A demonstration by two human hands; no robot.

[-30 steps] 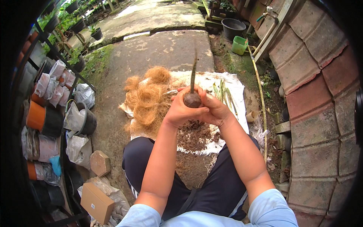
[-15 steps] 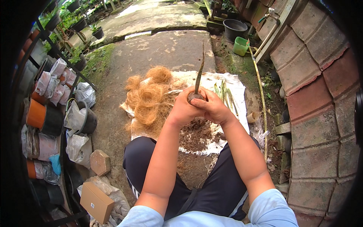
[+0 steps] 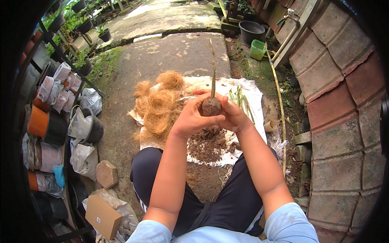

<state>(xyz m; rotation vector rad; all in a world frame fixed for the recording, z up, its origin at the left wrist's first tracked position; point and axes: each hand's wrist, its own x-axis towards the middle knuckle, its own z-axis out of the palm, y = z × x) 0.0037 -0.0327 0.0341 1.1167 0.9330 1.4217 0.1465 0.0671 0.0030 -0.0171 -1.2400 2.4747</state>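
Between my two hands I hold a round brown soil ball [image 3: 211, 107] with one narrow, pointed green leaf [image 3: 213, 77] standing up from its top. My left hand [image 3: 190, 117] curls round its left and lower side, the thumb reaching across beneath. On the right, my right hand [image 3: 234, 115] wraps the ball's other side. Below them, loose dark soil [image 3: 206, 146] is heaped on a white woven sheet [image 3: 254, 95]. Clumps of tan coconut fibre [image 3: 160, 105] cover the sheet's left part, and several cut green leaves [image 3: 242, 103] lie to the right of my hands.
A shelf rack with wrapped pots [image 3: 48, 125] and a black bucket [image 3: 94, 127] stands at left, a cardboard box [image 3: 103, 216] near my left elbow. At right are roof tiles [image 3: 336, 166], a yellowish hose [image 3: 279, 101], a green container [image 3: 257, 50] and a black basin [image 3: 251, 31].
My hands have loosened and shifted round the soil ball, so more of it shows. The leaf has tilted slightly left, and my left thumb now lies lower across the front.
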